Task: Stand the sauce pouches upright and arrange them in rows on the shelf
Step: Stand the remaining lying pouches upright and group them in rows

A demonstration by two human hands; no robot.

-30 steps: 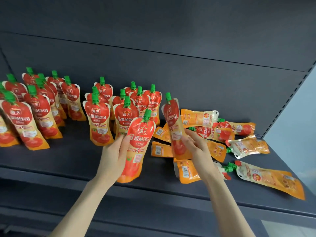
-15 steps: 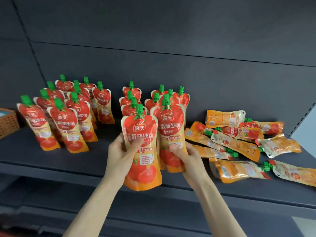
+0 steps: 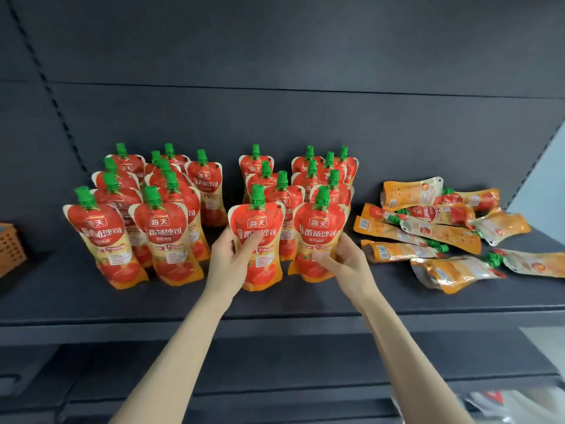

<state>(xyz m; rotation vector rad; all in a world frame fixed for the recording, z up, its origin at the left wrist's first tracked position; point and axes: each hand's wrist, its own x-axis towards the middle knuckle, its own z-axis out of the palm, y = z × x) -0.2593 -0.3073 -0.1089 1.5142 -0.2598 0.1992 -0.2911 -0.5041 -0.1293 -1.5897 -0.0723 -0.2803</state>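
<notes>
- Standing at the front of the dark shelf point(image 3: 91, 301) are two red sauce pouches, one in each hand
- The left pouch point(image 3: 260, 240) stands tall, its green cap on top and its picture side facing out; the left hand point(image 3: 232, 261) wraps its side, thumb on the front
- The right pouch point(image 3: 318, 237) stands just beside it, also cap up; the right hand point(image 3: 342, 258) cups its lower side, fingers curled on it
- Both look like they touch the shelf at the bottom, so I think they are just being set down at the head of two short rows
- Behind them more pouches stand in rows point(image 3: 305, 179), and another bunch stands on the left point(image 3: 146, 203), all long way up, caps up
- That part looks done, though the rows are a bit wobbly
- On the right a pile of pouches point(image 3: 428, 228) lies flat, long way sideways, caps pointing different ways, some on top of others
- About nine are left to stand up, I think
- An orange basket point(image 3: 10, 249) peeks in at the far left
</notes>
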